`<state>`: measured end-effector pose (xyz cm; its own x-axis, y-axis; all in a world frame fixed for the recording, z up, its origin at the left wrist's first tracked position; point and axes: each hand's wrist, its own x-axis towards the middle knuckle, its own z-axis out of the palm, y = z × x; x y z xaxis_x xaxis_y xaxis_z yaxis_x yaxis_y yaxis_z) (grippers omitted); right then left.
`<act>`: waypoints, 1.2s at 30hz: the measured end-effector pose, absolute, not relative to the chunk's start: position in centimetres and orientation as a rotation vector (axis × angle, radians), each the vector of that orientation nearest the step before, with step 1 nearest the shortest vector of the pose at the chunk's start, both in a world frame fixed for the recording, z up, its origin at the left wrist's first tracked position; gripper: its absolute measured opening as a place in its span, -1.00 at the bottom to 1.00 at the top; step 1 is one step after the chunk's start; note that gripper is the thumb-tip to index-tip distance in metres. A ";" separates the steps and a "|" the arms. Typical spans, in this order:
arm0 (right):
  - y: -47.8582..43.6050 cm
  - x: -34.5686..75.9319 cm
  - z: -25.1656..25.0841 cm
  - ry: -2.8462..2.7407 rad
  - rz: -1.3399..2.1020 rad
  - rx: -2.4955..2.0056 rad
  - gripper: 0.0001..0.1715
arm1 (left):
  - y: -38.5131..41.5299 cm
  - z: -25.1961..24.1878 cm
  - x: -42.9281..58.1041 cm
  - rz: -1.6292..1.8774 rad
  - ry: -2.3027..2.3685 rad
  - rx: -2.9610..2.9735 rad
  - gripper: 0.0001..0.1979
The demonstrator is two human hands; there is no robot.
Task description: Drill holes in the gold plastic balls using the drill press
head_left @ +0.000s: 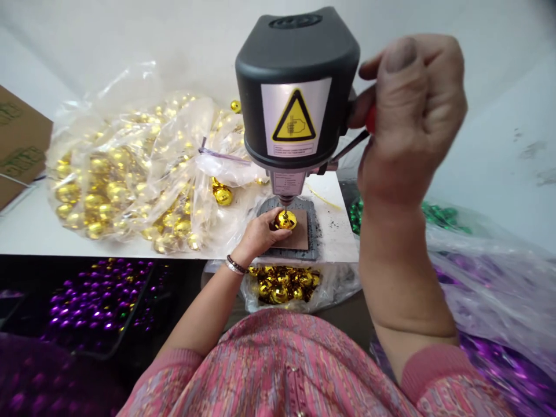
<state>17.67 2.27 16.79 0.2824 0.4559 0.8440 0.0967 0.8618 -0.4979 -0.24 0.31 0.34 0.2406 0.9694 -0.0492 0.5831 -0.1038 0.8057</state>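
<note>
A shiny gold ball [286, 220] rests on a small brown board [299, 236] over the grey base [313, 250] of a bench drill press [299, 52]. My left hand [259, 233] grips this ball from its left side, thumb in front and fingers behind. The drill bit [285, 207] comes down onto the top of the ball, and I cannot tell how deep it sits. High on the right, my right hand [412, 110] is closed round the red-ended feed lever [370, 120] beside the dark motor housing. Part of the lever is hidden by the fingers.
On the white table [26, 231] lies a large clear bag of gold balls [99, 191]. Below its front edge hangs an open bag of gold balls [282, 286]. Purple balls [95, 301] fill a dark crate at left. Bags of purple balls [499, 359] stand right. A cardboard box [19, 145] is far left.
</note>
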 end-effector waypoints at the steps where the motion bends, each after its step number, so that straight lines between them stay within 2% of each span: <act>1: 1.5 17.8 16.4 -1.298 0.279 -0.493 -0.80 | 0.3 0.1 -0.3 0.678 1.427 1.792 -0.34; 6: -1.7 17.9 13.9 -1.315 0.408 -0.518 -0.86 | 0.4 -0.6 -0.5 0.736 1.348 1.810 -0.44; 12: -3.1 17.6 11.1 -1.310 0.346 -0.656 -0.84 | 0.1 -0.1 -0.4 0.727 1.339 1.812 -0.48; 21: -3.3 17.3 9.5 -1.229 0.270 -0.687 -0.85 | -0.1 0.0 -0.2 0.734 1.363 1.804 -0.47; 36: -2.0 16.9 7.0 -1.220 0.183 -0.474 -0.85 | 0.0 -0.4 -0.2 0.703 1.396 1.837 -0.39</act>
